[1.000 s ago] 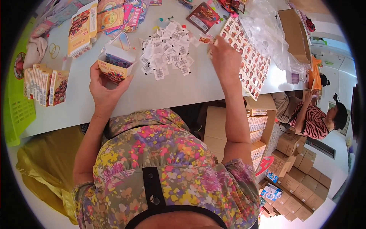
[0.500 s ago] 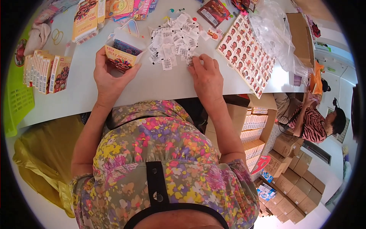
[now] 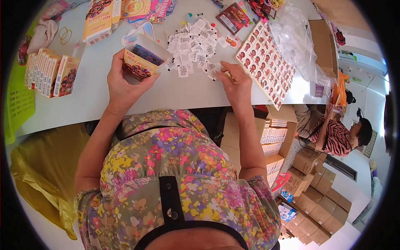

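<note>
printed box (image 3: 141, 65) within left grip (image 3: 122, 90)

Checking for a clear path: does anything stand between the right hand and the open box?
Loose white packets lie on the table between the right hand and the open box; nothing upright is visible there.

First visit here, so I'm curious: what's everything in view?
Table: one, whitish, middle
Packets: many, white, heaped on table
Open box: one, yellowish, left of packets
Figure sheets: uncounted, cream, table's right
Plastic wrap: uncounted, clear, beyond sheets
Pouch: one, reddish, far side
Picture packs: several, multicoloured, far side
Box stack: one, yellowish, far left
Small boxes: several, yellowish, left
Basket: one, lime, left edge
Sheeting: uncounted, gold, lower left
Open carton: one, brown, below table
Cartons: many, brown, lower right
Co-worker: one, striped top, right
Floral top: one, multicoloured, lower middle
Left hand: one, holding open box
Right hand: one, beside packets
</note>
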A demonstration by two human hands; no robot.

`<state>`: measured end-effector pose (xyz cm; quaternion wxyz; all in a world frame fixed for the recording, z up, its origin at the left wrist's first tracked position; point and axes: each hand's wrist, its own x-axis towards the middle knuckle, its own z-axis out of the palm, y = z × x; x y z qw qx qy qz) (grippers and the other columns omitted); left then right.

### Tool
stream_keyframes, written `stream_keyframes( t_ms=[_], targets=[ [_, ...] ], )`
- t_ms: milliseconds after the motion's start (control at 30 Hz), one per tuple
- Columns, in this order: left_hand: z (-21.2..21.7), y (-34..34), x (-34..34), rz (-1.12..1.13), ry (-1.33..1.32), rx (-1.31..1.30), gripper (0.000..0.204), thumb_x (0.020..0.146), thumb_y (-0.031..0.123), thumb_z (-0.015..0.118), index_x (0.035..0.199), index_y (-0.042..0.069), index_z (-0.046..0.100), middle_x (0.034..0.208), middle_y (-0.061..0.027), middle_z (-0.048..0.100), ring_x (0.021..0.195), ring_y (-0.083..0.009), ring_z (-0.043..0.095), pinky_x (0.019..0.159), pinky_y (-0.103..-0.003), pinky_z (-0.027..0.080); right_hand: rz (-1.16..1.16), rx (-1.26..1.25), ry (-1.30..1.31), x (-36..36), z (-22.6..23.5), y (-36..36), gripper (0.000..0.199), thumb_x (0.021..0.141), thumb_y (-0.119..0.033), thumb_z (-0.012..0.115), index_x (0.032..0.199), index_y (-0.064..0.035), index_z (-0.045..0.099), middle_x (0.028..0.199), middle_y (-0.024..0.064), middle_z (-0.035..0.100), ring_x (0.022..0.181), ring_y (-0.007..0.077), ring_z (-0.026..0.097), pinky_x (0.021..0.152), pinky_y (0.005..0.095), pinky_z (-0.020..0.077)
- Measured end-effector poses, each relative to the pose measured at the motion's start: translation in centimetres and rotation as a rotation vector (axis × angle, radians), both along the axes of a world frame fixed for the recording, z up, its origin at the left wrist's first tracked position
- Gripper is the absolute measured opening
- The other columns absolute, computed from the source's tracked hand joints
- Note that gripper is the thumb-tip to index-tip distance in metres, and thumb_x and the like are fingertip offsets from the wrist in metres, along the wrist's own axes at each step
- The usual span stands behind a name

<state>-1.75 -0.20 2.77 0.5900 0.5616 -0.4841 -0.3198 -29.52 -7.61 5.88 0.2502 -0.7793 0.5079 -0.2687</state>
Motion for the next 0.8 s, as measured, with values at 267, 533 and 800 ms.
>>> stream_keyframes(
  t_ms=[267, 533, 800],
  targets=[
    [-0.2, 0.0, -0.1, -0.002, 0.045, 0.021, 0.074, 0.067, 0.006, 0.085, 0.126, 0.000, 0.041, 0.111, -0.0072, 0.057, 0.099, -0.0136, 0.059, 0.087, -0.028, 0.051, 0.089, 0.027, 0.058, 0.0, -0.2, -1.1, 0.021, 0.078, 0.002, 0.072, 0.097, 0.0006, 0.066, 0.092, 0.0074, 0.060, 0.070, 0.0154, 0.060, 0.062, 0.0280, 0.0493],
    [0.0, 0.0, -0.1, 0.002, -0.001, 0.041, 0.073, 0.067, 0.007, 0.085, 0.126, 0.001, 0.042, 0.111, -0.0066, 0.057, 0.100, -0.0128, 0.059, 0.089, -0.028, 0.050, -0.054, 0.171, -0.096, -0.4, 0.1, -0.2, 0.011, 0.077, 0.004, 0.070, 0.087, 0.0013, 0.066, 0.089, 0.0050, 0.060, 0.062, 0.0119, 0.057, 0.054, 0.0258, 0.0466],
    [-0.4, 0.2, 0.3, 0.025, -0.004, 0.026, 0.073, 0.067, 0.008, 0.085, 0.126, 0.000, 0.043, 0.111, -0.0065, 0.058, 0.100, -0.0128, 0.058, 0.088, -0.028, 0.050, 0.057, 0.061, 0.031, -0.6, -0.1, 0.5, 0.012, 0.076, 0.004, 0.071, 0.087, 0.0014, 0.067, 0.084, 0.0066, 0.060, 0.070, 0.0142, 0.058, 0.061, 0.0267, 0.0470]
  ],
)
